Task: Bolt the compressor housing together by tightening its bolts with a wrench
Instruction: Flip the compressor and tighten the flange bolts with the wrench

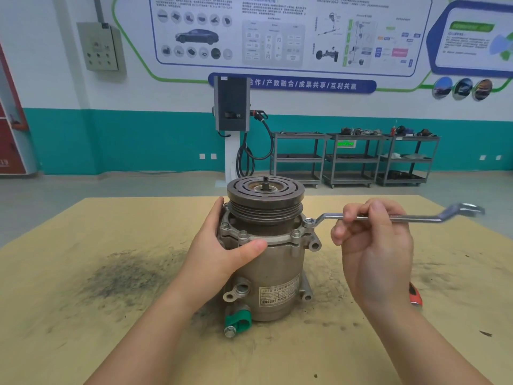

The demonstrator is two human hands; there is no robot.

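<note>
Grey-tan compressor housing (273,262), dark grooved pulley (266,200), green cap (241,320), silver wrench (399,216), smudged yellow table (83,315)

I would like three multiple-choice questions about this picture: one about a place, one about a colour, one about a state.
1. Where is the wrench's ring end?
A. on a bolt at the housing's right side
B. flat on the table
C. on the pulley's centre shaft

2. What colour is the cap near the compressor's base?
A. yellow
B. green
C. blue

3. What is the left hand doing?
A. lying open on the table
B. holding the wrench
C. gripping the compressor

Answers: 1 A, the ring sits over the bolt; 2 B, the cap is plainly green; 3 C, its thumb and fingers wrap the housing while the right hand holds the wrench.
</note>
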